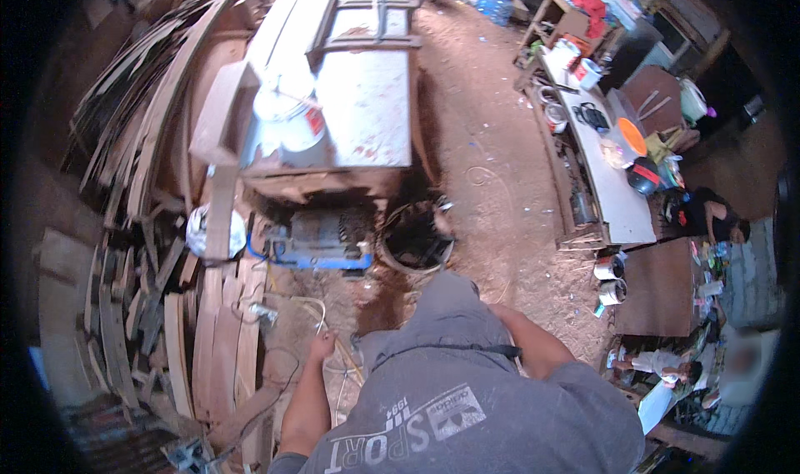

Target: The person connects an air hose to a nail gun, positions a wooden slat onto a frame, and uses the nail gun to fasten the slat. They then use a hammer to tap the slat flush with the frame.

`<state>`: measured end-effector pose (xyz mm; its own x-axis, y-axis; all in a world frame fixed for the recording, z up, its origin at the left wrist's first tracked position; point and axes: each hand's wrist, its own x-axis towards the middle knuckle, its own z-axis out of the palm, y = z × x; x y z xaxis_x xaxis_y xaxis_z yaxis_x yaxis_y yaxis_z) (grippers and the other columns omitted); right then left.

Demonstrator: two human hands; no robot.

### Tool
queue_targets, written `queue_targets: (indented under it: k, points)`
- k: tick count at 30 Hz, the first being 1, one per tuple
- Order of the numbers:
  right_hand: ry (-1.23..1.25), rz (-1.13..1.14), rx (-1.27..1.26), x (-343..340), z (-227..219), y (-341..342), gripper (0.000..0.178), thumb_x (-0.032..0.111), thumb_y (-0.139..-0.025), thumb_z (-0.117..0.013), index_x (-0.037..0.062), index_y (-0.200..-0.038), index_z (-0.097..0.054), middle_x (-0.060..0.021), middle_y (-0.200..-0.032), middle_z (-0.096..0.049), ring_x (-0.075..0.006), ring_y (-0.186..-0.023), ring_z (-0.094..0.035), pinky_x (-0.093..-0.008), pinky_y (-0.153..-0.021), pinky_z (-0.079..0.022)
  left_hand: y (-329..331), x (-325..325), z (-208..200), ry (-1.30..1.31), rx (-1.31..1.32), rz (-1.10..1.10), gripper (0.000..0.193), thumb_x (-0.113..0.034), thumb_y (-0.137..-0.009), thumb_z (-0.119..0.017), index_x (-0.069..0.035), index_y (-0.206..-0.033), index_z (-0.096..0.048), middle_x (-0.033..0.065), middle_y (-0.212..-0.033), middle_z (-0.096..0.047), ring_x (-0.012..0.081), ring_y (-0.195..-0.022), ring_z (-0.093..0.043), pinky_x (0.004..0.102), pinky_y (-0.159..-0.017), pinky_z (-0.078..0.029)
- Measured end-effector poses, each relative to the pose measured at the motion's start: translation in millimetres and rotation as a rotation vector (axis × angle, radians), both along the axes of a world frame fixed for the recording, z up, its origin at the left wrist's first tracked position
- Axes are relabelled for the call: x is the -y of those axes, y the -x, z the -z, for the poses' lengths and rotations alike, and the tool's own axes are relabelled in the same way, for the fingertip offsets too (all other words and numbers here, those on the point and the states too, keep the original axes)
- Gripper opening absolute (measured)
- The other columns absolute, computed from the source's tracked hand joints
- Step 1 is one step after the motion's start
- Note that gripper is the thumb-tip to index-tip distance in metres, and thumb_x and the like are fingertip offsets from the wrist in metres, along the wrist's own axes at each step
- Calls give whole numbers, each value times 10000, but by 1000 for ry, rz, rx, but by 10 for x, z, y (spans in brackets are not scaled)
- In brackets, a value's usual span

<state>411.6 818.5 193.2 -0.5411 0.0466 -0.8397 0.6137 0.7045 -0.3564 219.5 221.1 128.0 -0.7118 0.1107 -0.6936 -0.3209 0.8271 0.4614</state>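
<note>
Cord [322,310] loops beside the planks [207,341] into the left hand [323,344], grip seemingly narrowed around it; taking hold looks done, release remains, and the hidden right hand's grip I cannot tell.

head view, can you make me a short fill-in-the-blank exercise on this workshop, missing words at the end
1. The person's ____ hand is at the pale cord.
2. The round flat disc on the long bench is ____.
3. In the picture, the white bucket is to the ____ of that bench.
4. The big see-through bottle near the top edge is tinted ____.

Missing words: left; orange; left; blue
</note>
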Motion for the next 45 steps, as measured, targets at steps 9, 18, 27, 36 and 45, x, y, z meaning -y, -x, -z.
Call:
queue_targets:
  k: [9,18,27,36,45]
  points:
    - [212,389,-531,-1172,216,411,474,485,-1055,-628,141,-1369,-715,-130,-1296,-757,-291,-1055,-739,-427,-943,-567,-163,-1845,190,-67,89,330,631,-588,-916,-735,-66,-1269,-765,207,-1251,-767,304,-1215,-709,426,-1031,-547]
    - [349,88,-148,-2839,654,-528,642,662,-1101,-376,259,-1568,-551,-137,-1601,-553,-413,-1436,-535,-446,-1228,-390,376,-5356,3,-134,496,529,612,-605,-1008,-671,-119,-1372,-744,89,-1254,-756,202,-1148,-666,356,-1010,-517]
    - [339,-30,128,-4057,846,-1256,588,532,-1128,-395,173,-1572,-533,-126,-1577,-580,-343,-1400,-572,-431,-1192,-422,1401,-7930,-888,-308,295,770,755,-605,-1037,-631,-50,-1545,-569,164,-1513,-630,254,-1404,-567,363,-1172,-426]
    - [300,106,39,-6127,427,835,713,658,-1022,-552,151,-1522,-603,-174,-1484,-651,-333,-1347,-616,-424,-1154,-447,2807,-8471,-227,109,493,459,631,-570,-994,-705,-59,-1364,-703,108,-1365,-701,242,-1150,-657,405,-970,-531]
    - [-79,770,-291,-7647,1481,2210,623,605,-1049,-526,74,-1293,-744,-220,-1284,-743,-357,-1212,-686,-455,-1071,-493,4736,-10327,548,416,111,1088,450,-529,-900,-725,-179,-1173,-792,117,-1224,-777,335,-1050,-752,474,-876,-607]
